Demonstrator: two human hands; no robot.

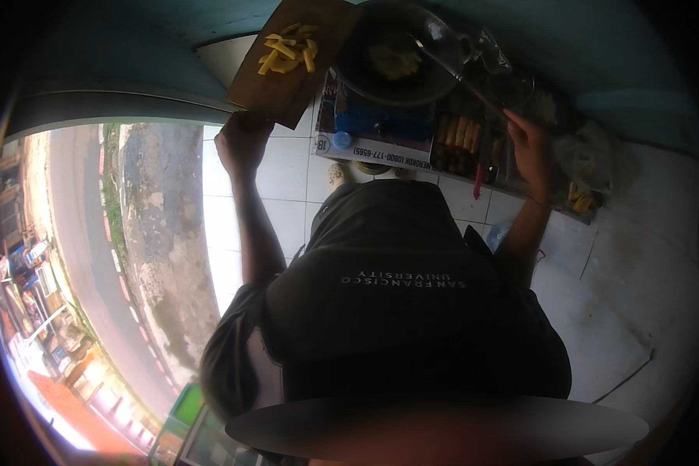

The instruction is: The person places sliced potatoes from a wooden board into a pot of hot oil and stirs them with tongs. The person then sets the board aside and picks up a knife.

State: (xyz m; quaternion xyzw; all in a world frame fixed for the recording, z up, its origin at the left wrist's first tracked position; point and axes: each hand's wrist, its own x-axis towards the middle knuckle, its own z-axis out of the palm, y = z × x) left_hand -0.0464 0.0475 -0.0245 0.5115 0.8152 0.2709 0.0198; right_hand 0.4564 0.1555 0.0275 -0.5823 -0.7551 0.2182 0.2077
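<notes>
My left hand (242, 145) grips the near edge of a wooden cutting board (303, 90). The board slants up beside the wok, with cut yellow pieces, apparently potato, (285, 51) lying on its far part. A dark wok (355, 78) sits over a blue stove (358, 116), and a pale yellow mass (395, 60) is inside it. On the other side, my right hand (530, 151) is closed around the thin handle (483, 96) of a utensil that reaches towards the wok's right rim. The utensil's head is hard to make out in the dim light.
Right of the stove, a tray holds rolled fried snacks (460, 131) and round brown pieces (451, 158). A pink handle (477, 182) sticks out over its front edge. Farther right are a clear plastic bag (585, 154) and yellow pieces (582, 199). White floor tiles (268, 204) border a road (87, 192).
</notes>
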